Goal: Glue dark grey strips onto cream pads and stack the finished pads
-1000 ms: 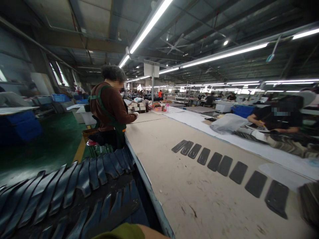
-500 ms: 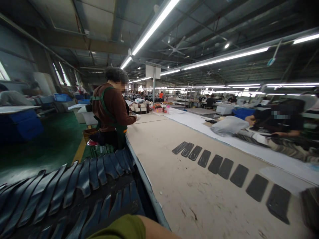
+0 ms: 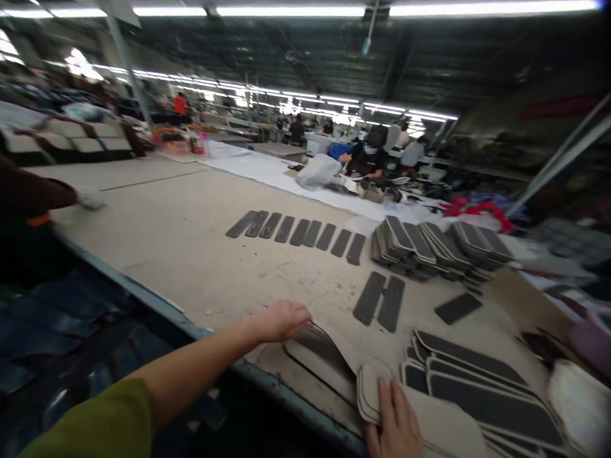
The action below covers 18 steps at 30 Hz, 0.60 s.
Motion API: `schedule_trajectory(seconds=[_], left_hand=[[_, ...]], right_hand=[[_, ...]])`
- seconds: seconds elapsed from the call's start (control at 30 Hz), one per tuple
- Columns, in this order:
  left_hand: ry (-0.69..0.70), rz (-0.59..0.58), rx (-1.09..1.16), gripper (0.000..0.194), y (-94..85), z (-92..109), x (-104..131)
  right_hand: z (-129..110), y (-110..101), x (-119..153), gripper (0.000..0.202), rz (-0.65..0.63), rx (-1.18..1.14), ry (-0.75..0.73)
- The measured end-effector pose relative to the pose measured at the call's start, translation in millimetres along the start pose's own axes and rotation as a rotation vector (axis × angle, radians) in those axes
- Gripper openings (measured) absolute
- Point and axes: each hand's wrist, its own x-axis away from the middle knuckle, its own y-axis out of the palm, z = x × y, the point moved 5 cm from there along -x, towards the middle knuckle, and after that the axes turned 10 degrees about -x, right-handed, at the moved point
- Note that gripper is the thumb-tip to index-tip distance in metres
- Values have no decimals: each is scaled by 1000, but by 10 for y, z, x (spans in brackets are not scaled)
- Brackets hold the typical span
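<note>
Clamping left hand [image 3: 285, 320] on the raised edge of a grey panel [image 3: 329, 351], with fingers curled together and thumb out of sight. Laying right hand [image 3: 396, 420] over pale pads [image 3: 370, 391], with fingers side by side and thumb apart; cannot tell if gripping underneath. Finding the panel between left and right fingers, just beside the near edge of the table [image 3: 200, 242].

Probably best lifting gently and evenly at the left fingertips, not creasing the bend, while weighing down the pads with flat right fingers against sliding.

Running lengthwise from left fingers down to right fingers, slanting roughly along the table edge. Pointing raised end at left fingers, low end at the pads under the right; cannot tell exactly where ending.

Also seeing 9 dark strips [image 3: 285, 229] beyond left fingers, 2 longer strips [image 3: 369, 298] beyond right fingers, plus dark pads [image 3: 491, 394] just right of those.
</note>
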Motion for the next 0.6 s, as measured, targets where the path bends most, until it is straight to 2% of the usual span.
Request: schedule_trajectory(seconds=[0.13, 0.3, 0.43, 0.6], left_hand=[[-139, 75, 78, 30, -156, -327, 193], [-324, 131, 165, 29, -401, -443, 401], [-409, 147, 385, 33, -459, -375, 457], [-366, 77, 707, 29, -318, -69, 448]], right_hand=[[-21, 109, 10, 67, -24, 109, 6], [-145, 82, -89, 60, -79, 117, 22], [-144, 93, -225, 60, -101, 80, 88], [-133, 113, -359, 63, -76, -78, 134]])
